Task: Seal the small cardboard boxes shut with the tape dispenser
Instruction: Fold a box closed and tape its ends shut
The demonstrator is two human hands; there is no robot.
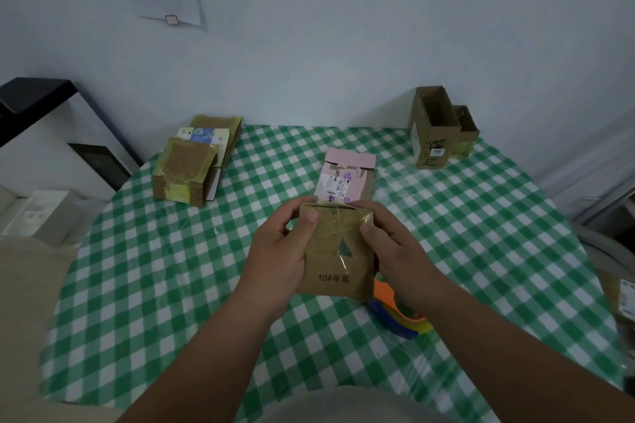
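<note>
Box (335, 254) is up in both hands right over the middle of the table (137, 285), so I'd say we're at the smoothing or checking stage for this one. Left hand (275, 257) wraps its left side, thumb laid flat on the top face near the far corner. Right hand (395, 251) grips the right side, thumb pressing the glossy tape strip down near the edge. Fingers of both curl round behind it, out of sight.

It's plain brown cardboard, flat and squarish, with a dark triangle mark and some printing on it. Clear tape runs across the face, shiny and a bit wrinkled.

Dispenser (395, 316) lies on the cloth just under the right wrist, orange and blue plastic, half hidden by the arm.

Next move, I reckon: set this one down, free the right hand to pick up the dispenser, then go for the pink box (347, 178) lying just beyond, whose flap looks loose.

Elsewhere there's a stack (192, 165) of taped boxes far left and two open boxes (439, 127) standing upright far right. The cloth is a green and white check with a slick plastic sheen.
</note>
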